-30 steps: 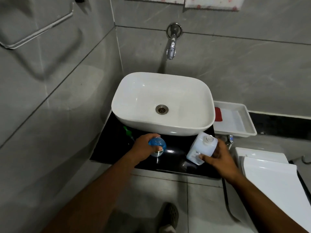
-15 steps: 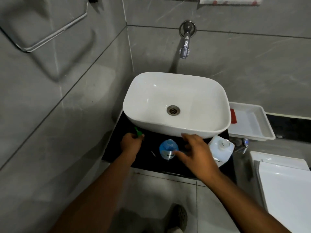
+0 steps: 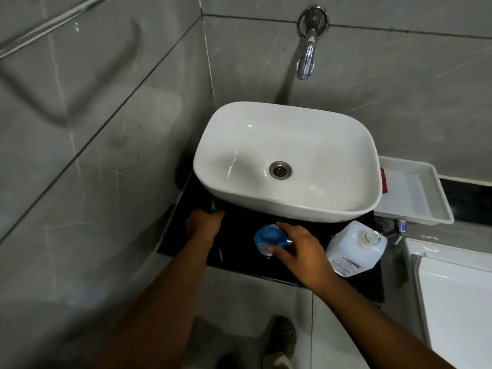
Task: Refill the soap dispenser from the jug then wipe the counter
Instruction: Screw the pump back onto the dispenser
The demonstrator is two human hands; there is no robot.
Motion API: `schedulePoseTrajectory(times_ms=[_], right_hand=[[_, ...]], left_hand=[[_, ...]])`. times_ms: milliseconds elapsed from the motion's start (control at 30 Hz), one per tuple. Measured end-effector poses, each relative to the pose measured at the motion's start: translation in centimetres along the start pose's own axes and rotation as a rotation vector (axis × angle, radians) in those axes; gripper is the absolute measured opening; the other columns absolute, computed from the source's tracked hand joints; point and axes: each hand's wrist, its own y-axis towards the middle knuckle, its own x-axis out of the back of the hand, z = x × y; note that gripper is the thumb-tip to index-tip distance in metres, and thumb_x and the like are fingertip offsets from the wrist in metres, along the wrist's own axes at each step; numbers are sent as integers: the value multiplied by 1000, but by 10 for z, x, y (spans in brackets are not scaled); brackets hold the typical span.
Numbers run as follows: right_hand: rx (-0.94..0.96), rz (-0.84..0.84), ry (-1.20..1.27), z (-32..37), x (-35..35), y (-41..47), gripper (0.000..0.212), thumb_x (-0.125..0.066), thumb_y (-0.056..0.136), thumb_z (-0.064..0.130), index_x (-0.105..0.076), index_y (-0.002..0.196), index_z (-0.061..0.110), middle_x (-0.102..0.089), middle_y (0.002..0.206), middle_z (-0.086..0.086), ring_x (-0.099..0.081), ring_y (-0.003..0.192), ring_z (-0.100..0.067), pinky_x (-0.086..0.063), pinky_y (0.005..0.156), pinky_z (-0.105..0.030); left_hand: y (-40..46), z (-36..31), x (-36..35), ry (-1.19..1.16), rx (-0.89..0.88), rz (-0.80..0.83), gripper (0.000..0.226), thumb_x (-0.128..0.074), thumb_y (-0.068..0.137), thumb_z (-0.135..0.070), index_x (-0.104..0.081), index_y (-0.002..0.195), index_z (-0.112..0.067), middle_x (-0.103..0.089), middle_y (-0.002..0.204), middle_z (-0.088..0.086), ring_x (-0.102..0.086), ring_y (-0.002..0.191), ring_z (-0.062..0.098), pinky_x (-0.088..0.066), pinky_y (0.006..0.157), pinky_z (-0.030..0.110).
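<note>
Blue soap dispenser (image 3: 269, 237) now wrapped by right hand (image 3: 302, 249) after swapping off left hand (image 3: 204, 225), itself now closing on green item (image 3: 213, 205); jug (image 3: 355, 247) untouched, capped, refill pending.

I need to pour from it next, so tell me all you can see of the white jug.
The white jug is squarish, translucent plastic holding pale liquid, with a clear round cap on top and a printed label low on its front. It stands capped on the black counter, right of the right hand, which does not touch it.
</note>
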Motion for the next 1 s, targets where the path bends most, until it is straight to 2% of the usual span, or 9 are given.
schedulePoseTrajectory(times_ms=[33,100,167,267,467,600,700,867,1000], right_hand=[[1,4,12,0,0,1,58,-71,79,44,-52,132,30,-60,118,4,-59,106,-11,-51,93,-31],[3,6,32,-1,0,2,55,-72,79,42,-54,129,30,-60,114,4,-59,104,-10,-51,92,-31],[11,18,29,-3,0,2,54,-71,79,43,-55,129,30,-60,112,5,-58,104,-9,-50,91,-27],[13,38,17,-2,2,1,53,-70,80,44,-54,128,33,-60,109,4,-58,101,-9,-48,89,-25],[3,11,-24,8,13,5,52,-69,80,43,-54,129,33,-60,107,1,-59,98,-12,-49,87,-26],[-10,32,-56,3,10,2,50,-68,80,40,-53,128,37,-60,108,2,-59,97,-11,-49,87,-27],[6,54,-66,5,5,3,49,-69,81,38,-54,127,35,-60,106,2,-58,96,-12,-47,85,-23],[1,56,-66,6,4,5,51,-69,81,37,-52,129,35,-60,110,2,-57,99,-11,-44,86,-20],[-26,56,-64,7,3,5,52,-68,82,39,-51,131,35,-58,111,3,-57,100,-10,-42,86,-18]], left_hand=[[-8,4,7,-115,8,11,37,-66,80,-31,-66,101,-1,-68,89,17,-66,77,30,-57,71,36],[-31,14,18,-312,48,64,20,-63,84,-23,-64,79,-3,-60,67,9,-53,53,19,-43,46,22],[-60,19,24,-449,38,125,17,-61,87,-17,-61,74,-7,-58,62,7,-50,47,13,-36,37,17],[-102,0,31,-621,-154,162,2,-66,84,-12,-65,83,-12,-69,71,6,-63,54,8,-47,43,18],[-142,-78,38,-556,-653,250,30,-77,65,-32,-68,94,-29,-76,90,-8,-71,85,7,-58,69,21],[-139,-72,18,-462,-673,314,27,-77,68,-25,-67,90,-35,-76,92,-10,-71,91,10,-55,73,23],[-137,-58,16,-447,-667,287,28,-75,66,-33,-67,93,-34,-76,91,-11,-71,90,8,-56,75,26],[-136,-62,27,-471,-711,229,26,-78,72,-24,-68,92,-36,-74,90,-17,-70,85,2,-53,67,12],[-138,-63,30,-433,-753,270,27,-78,74,-23,-68,95,-34,-74,92,-19,-69,86,-1,-52,67,11]])
